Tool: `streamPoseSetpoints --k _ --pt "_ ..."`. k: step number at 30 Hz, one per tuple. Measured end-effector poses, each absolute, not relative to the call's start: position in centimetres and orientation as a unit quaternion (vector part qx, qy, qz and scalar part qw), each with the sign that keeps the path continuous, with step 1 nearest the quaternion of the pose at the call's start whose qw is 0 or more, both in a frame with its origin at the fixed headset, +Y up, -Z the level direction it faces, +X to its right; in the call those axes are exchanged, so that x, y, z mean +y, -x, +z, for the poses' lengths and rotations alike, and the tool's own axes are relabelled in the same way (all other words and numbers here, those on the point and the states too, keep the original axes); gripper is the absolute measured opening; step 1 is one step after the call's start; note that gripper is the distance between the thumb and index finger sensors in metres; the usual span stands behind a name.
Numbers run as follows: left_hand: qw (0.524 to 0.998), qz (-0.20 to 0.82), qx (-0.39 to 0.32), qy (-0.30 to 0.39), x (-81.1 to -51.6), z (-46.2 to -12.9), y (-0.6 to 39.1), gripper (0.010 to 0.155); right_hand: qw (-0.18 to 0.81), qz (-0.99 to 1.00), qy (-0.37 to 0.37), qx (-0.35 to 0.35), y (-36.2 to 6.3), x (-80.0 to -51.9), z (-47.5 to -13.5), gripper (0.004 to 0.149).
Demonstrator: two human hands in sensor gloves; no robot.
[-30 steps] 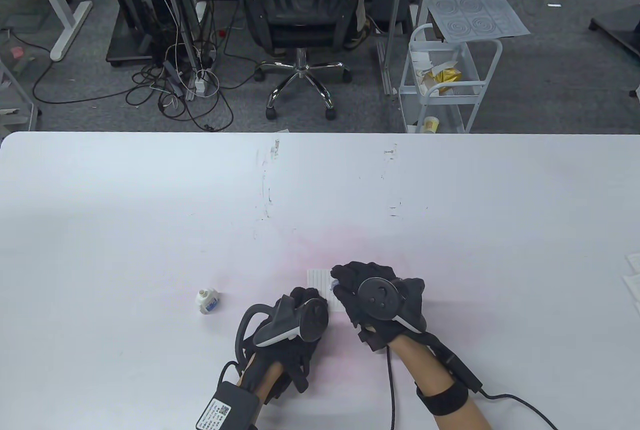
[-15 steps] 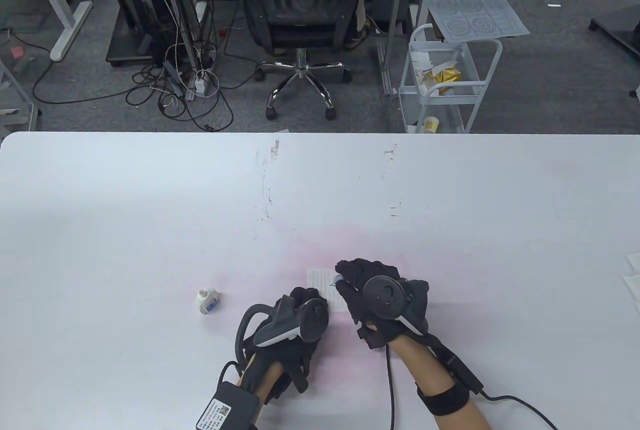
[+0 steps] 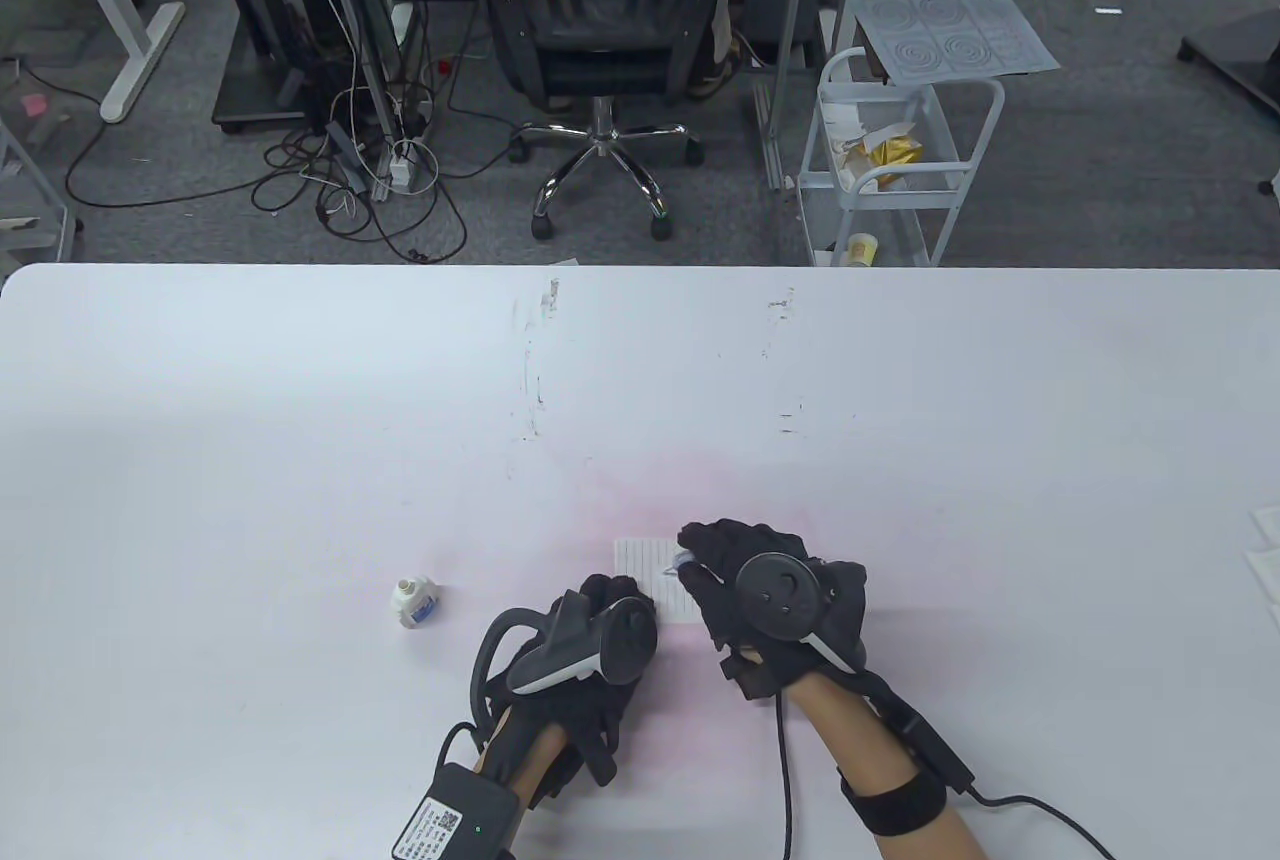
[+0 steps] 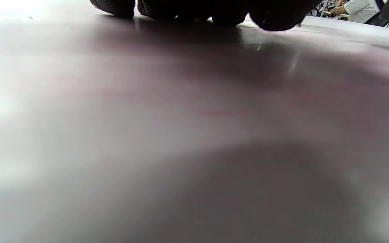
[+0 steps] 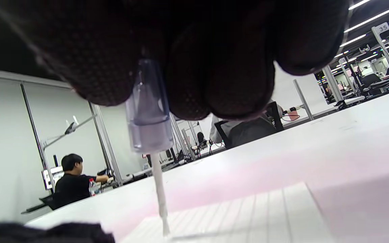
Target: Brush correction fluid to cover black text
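Note:
A small lined paper (image 3: 645, 568) lies on the white table (image 3: 300, 420) near the front edge. My right hand (image 3: 745, 580) pinches the clear cap of the correction-fluid brush (image 5: 149, 114); its white brush tip (image 5: 165, 229) touches the paper (image 5: 248, 216). My left hand (image 3: 600, 620) rests fingers-down on the paper's near-left corner, and its fingertips (image 4: 275, 17) press on the table in the left wrist view. The open white correction fluid bottle (image 3: 413, 601) stands on the table left of my left hand. No black text is discernible on the paper.
Papers (image 3: 1262, 550) lie at the table's right edge. Beyond the far edge stand an office chair (image 3: 600, 20) and a white cart (image 3: 890, 160). My glove cables trail off the front edge.
My right hand has slid a little to the right along the paper with the brush. The left hand and the bottle have not moved.

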State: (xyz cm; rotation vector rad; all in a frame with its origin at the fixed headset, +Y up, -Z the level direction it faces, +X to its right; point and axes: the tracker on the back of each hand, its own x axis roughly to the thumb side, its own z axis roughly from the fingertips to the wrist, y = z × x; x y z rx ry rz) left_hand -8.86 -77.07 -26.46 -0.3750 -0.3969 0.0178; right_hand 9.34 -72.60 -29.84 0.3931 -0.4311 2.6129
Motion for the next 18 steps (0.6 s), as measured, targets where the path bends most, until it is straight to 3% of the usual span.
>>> streamPoseSetpoints --k 7,13,18 --pt "0.963 0.009 -0.196 0.185 -77.07 -26.46 8.86 0.062 0.188 0.961 -0.120 -0.162 -9.88 -72.09 -29.68 0.042" --pt "0.963 0.009 -0.196 0.185 -77.07 -26.46 8.86 0.062 0.238 0.947 -0.144 -0.163 -9.76 -72.25 -29.61 0.042" --pt "0.963 0.009 -0.196 0.185 -77.07 -26.46 8.86 0.062 0.195 0.960 -0.132 -0.149 -9.96 -72.51 -29.77 0.042"
